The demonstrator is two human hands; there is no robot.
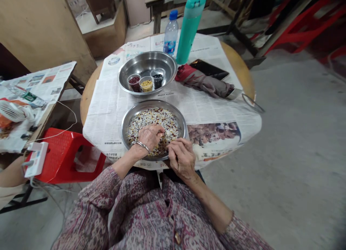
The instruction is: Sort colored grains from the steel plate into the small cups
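A steel basin (pixel 184 129) in front of me holds a spread of mixed beans (pixel 162 116), or similar small grains, in white, yellow, dark red and black. My left hand (pixel 151 136), with a silver bangle at the wrist, is over the mix, its fingers curled and pinched together. At the basin's near right rim is my right hand (pixel 182 158), fingers bent inward with the tips close together. Whatever either hand may hold is too small or hidden. Behind stands a larger steel basin (pixel 135 64) with three clear cups: dark red pieces (pixel 134 82), yellow pieces (pixel 146 84) and black pieces (pixel 158 78).
Newspaper (pixel 105 113) covers the round table. Toward the back stand a water bottle (pixel 171 33) and a teal bottle (pixel 190 28). A folded umbrella (pixel 204 82) and a dark phone-like slab (pixel 209 69) lie right. A red stool (pixel 61 152) with a power strip (pixel 37 159) is left.
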